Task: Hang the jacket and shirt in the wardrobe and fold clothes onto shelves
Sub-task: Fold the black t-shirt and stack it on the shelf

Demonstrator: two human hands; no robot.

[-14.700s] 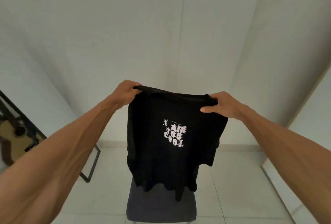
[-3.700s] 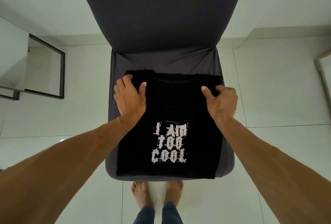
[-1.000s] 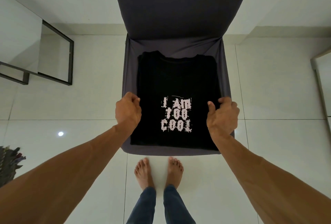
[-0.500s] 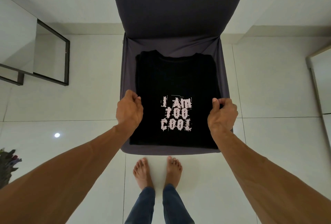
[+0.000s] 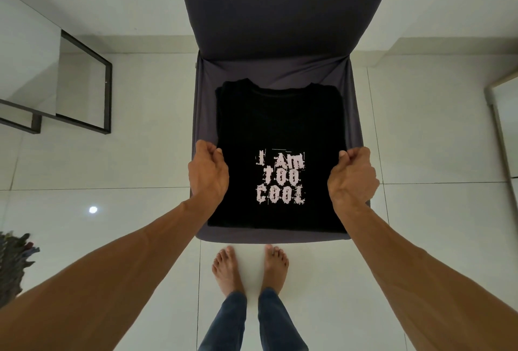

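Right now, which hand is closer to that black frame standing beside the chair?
Left. The left hand grips the T-shirt at the edge on the black frame's side; the right hand grips the opposite edge, farther away.

Chair [image 5: 280, 14] back cut at top; dark heap [image 5: 14, 266] cropped left, unidentifiable; left hand [image 5: 207, 174] fingertips hidden at t-shirt [image 5: 280, 120] edge.

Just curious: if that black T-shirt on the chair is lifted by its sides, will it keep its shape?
Probably not: the black T-shirt is soft folded cloth, so its middle would likely sag. It seems light: the left hand and right hand pinch only its side edges.
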